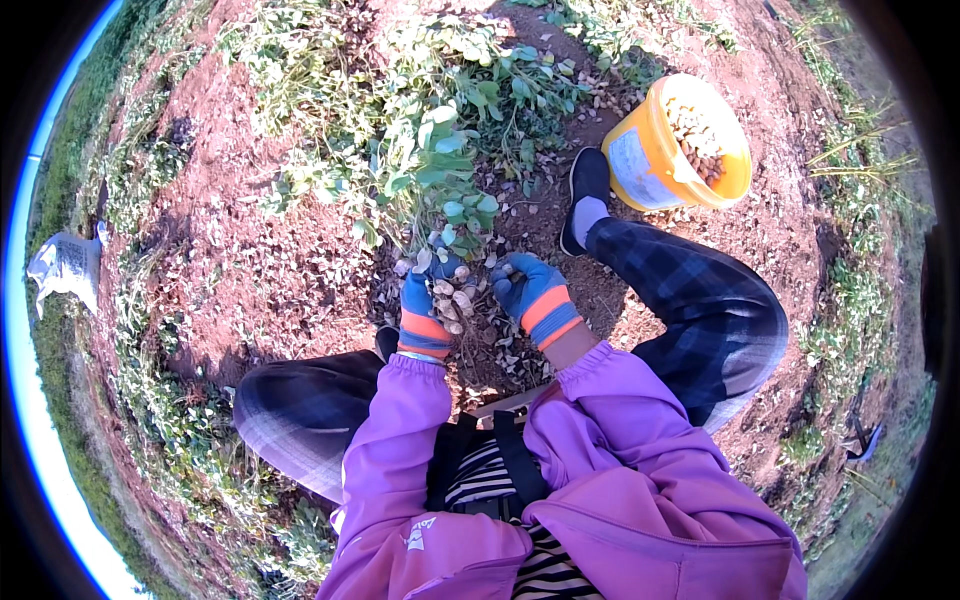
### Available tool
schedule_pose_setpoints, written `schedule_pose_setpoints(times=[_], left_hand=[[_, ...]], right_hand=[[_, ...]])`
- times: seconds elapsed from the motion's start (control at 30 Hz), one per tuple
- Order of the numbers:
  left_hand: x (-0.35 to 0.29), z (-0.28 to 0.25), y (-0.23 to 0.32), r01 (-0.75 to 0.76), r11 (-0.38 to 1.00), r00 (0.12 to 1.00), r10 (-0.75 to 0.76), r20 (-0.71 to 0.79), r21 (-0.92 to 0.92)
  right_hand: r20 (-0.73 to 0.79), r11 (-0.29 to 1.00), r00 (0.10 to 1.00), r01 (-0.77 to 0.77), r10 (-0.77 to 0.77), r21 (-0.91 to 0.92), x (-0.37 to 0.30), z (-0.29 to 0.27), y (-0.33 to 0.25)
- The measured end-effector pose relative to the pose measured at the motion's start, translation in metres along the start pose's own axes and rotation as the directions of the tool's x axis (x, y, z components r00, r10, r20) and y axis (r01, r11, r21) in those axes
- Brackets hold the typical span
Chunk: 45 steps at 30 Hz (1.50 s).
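Note:
My left hand (424, 306), in a blue and orange glove, is closed round the base of a peanut plant (440, 165). The plant's green leaves stretch away from me over the ground. A cluster of pale peanut pods (454, 300) hangs at its root end, between my two hands. Just right of the pods is my right hand (532, 292), in a matching glove, with its fingers curled in. What those fingers hold, if anything, is hidden.
A yellow bucket (628, 165) holding many peanuts stands at the far right, beside my shoe (588, 190). More pulled plants (310, 75) lie ahead. Fallen leaves and loose pods litter the reddish soil (240, 250). A white sack (70, 268) is at the far left.

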<state>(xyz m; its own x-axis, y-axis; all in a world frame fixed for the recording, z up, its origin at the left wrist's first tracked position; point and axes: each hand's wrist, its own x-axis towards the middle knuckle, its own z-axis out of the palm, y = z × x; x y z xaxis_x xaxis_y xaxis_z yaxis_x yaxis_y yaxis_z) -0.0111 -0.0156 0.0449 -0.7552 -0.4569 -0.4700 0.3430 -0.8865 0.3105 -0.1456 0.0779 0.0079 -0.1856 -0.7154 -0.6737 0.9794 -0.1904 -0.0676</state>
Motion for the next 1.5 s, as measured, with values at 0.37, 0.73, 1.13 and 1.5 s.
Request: schedule_pose_setpoints(times=[0.37,0.73,1.13,1.5], left_hand=[[0.003,-0.012,0.003,-0.163,0.978,0.98,0.175,-0.091,0.129],[0.008,-0.027,0.002,-0.15,0.966,0.978,0.176,-0.11,0.212],[0.014,-0.033,0.002,-0.052,0.988,0.997,0.058,-0.042,0.142],[0.007,-0.01,-0.002,-0.078,0.976,0.997,0.079,0.002,0.201]], right_hand=[[0.246,0.356,0.969,0.225,0.015,-0.907,-0.055,0.059,0.009],[0.198,0.551,0.975,0.11,0.103,-0.827,-0.052,0.048,0.02],[0.365,0.549,0.925,0.361,-0.106,-0.754,-0.042,0.048,0.01],[0.198,0.699,0.977,0.083,0.085,-0.71,-0.041,0.047,0.002]])
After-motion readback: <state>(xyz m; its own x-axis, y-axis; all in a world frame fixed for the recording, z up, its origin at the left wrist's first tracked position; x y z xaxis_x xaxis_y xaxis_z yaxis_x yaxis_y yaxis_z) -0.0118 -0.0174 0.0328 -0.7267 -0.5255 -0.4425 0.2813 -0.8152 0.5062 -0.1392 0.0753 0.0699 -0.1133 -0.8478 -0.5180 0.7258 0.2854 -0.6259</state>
